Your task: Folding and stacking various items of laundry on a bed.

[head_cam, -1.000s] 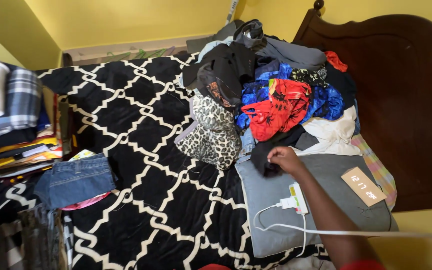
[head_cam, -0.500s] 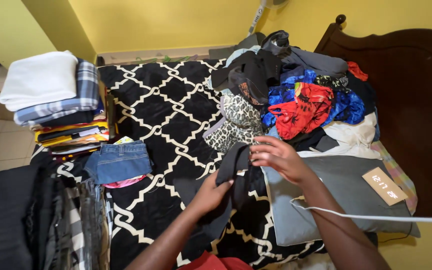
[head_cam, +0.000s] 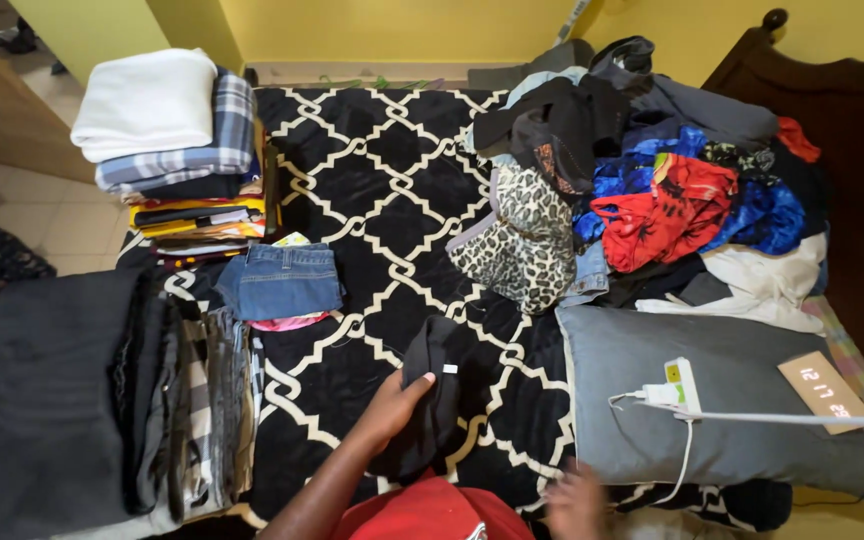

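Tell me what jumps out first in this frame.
The black-and-white patterned blanket fills the middle, with a heap of unfolded clothes at upper right, a red top brightest in it. Folded stacks sit at upper left. At the bottom, the left hand holds a dark garment; the right hand is blurred beside the grey pillow.

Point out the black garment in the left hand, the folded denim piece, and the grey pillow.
black garment (head_cam: 434, 390), head view, its upper folded part
folded denim piece (head_cam: 280, 280), head view, centre of the fold
grey pillow (head_cam: 632, 400), head view, bare left half
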